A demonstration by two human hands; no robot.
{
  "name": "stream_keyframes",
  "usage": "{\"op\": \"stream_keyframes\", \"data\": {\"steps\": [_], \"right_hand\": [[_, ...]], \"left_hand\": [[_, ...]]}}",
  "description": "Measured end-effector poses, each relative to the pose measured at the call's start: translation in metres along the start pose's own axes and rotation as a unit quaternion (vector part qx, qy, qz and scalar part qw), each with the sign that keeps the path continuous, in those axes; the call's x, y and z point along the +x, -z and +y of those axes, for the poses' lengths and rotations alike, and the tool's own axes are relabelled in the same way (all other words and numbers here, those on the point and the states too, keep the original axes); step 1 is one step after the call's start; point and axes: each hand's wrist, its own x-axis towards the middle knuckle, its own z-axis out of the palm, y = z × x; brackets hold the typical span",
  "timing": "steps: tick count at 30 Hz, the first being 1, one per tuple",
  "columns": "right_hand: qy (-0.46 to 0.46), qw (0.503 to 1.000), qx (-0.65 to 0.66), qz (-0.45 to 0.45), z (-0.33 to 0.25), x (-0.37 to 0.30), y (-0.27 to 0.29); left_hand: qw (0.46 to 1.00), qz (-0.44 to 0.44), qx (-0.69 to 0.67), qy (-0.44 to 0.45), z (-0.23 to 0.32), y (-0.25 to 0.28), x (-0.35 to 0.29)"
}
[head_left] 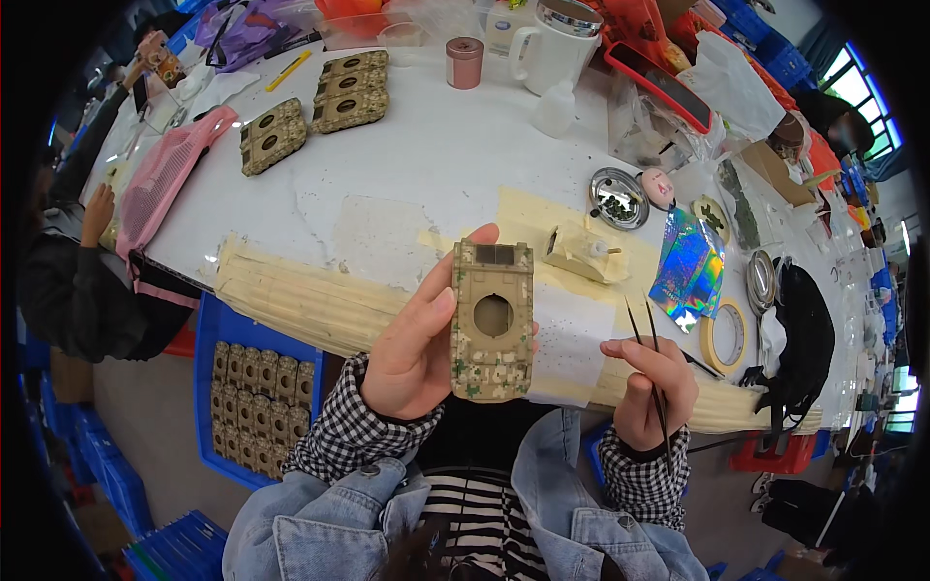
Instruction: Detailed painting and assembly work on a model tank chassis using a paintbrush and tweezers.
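My left hand (pixel 412 334) is closed around a camouflage toy tank hull (pixel 492 358), held upright over the table's near edge with its round hole facing me. In my right hand (pixel 654 387) is a pair of dark tweezers (pixel 661 412), tips pointing up and away, apart from the hull. Beyond the right hand sits a small block wrapped in masking tape (pixel 581 254) with a short peg on it. A round metal dish (pixel 619 198) of small dark green pieces lies farther back.
More tank hulls (pixel 350 92) stand at the far left, and a blue crate (pixel 205 387) below holds several others. At right are shiny holographic film (pixel 690 271), a tape roll (pixel 724 339) and a black cloth item (pixel 802 339). A white mug (pixel 554 48) stands behind. Another person's sleeve (pixel 73 281) is at left.
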Motion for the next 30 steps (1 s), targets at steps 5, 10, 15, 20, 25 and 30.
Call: {"op": "stream_keyframes", "data": {"steps": [5,10,15,20,25,30], "right_hand": [[-0.02,0.999,-0.035,0.009,0.012,-0.008,0.0],[-0.022,0.999,-0.041,0.013,0.013,-0.007,-0.001],[-0.027,0.999,-0.043,0.012,0.014,-0.008,-0.002],[-0.03,0.998,-0.053,0.016,0.011,-0.008,-0.002],[-0.037,0.998,-0.053,0.022,0.011,-0.009,-0.002],[-0.045,0.998,-0.049,0.019,0.01,-0.009,-0.003]], "left_hand": [[1.0,-0.012,0.006,0.007,-0.001,0.001,0.001],[1.0,-0.01,0.018,0.006,-0.003,0.001,0.002],[1.0,-0.008,0.009,0.004,-0.005,0.0,0.001],[0.995,-0.061,-0.077,-0.018,0.001,0.011,-0.003],[0.985,0.072,-0.002,-0.156,0.027,0.027,-0.015],[0.932,0.186,0.265,-0.162,0.081,0.065,-0.019]]}}
